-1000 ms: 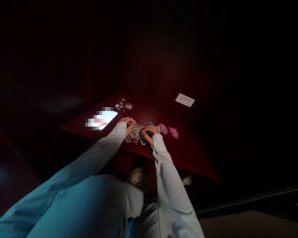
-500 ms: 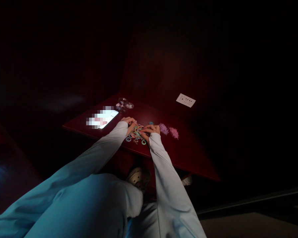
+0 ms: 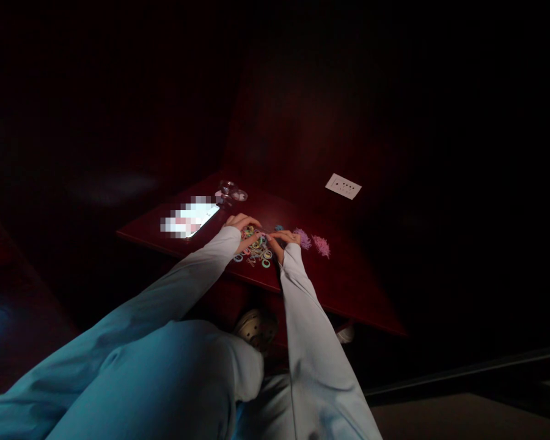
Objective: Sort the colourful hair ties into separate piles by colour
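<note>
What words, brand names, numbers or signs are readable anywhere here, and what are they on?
None can be read.
Smartphone: small dark marks on the lit screen, too small to read; much of it is pixelated.
Wall socket plate: dark holes show, but no legible lettering.
Pile of colourful hair ties: no lettering can be made out.

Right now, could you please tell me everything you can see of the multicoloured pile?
The pile of small rings is a loose heap in green, yellow, pink, blue and paler tones; its material cannot be made out. It lies on the dark red table, close to the near edge, with a few rings spread at its near side. The left hand hides part of its left side and the right hand is at its right; whether either touches it is unclear.
</note>
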Available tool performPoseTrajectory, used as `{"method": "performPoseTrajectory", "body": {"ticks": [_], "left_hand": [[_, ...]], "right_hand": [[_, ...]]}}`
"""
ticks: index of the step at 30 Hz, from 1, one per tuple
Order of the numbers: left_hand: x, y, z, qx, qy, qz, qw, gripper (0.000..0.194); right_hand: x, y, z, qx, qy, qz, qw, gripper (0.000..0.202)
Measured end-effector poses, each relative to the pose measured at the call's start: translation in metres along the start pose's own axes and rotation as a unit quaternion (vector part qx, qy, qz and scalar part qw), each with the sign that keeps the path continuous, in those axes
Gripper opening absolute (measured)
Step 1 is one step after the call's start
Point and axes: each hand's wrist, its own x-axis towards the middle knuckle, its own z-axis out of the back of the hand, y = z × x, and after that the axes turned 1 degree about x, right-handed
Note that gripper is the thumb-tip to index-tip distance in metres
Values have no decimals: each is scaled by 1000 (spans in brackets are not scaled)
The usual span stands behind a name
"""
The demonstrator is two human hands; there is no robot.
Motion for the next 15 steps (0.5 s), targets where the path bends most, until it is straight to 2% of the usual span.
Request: {"method": "performPoseTrajectory", "body": {"ticks": [4, 9, 15], "left_hand": [[-5, -2, -8, 25, 22, -16, 999, 39], [-3, 2, -17, 25, 25, 0, 999, 21], [-6, 3, -12, 4, 26, -15, 1000, 13]], "right_hand": [[1, -1, -1, 1, -4, 6, 1000, 24], [1, -1, 1, 6, -2, 5, 1000, 26], [-1, -1, -5, 14, -14, 3, 1000, 27]]}}
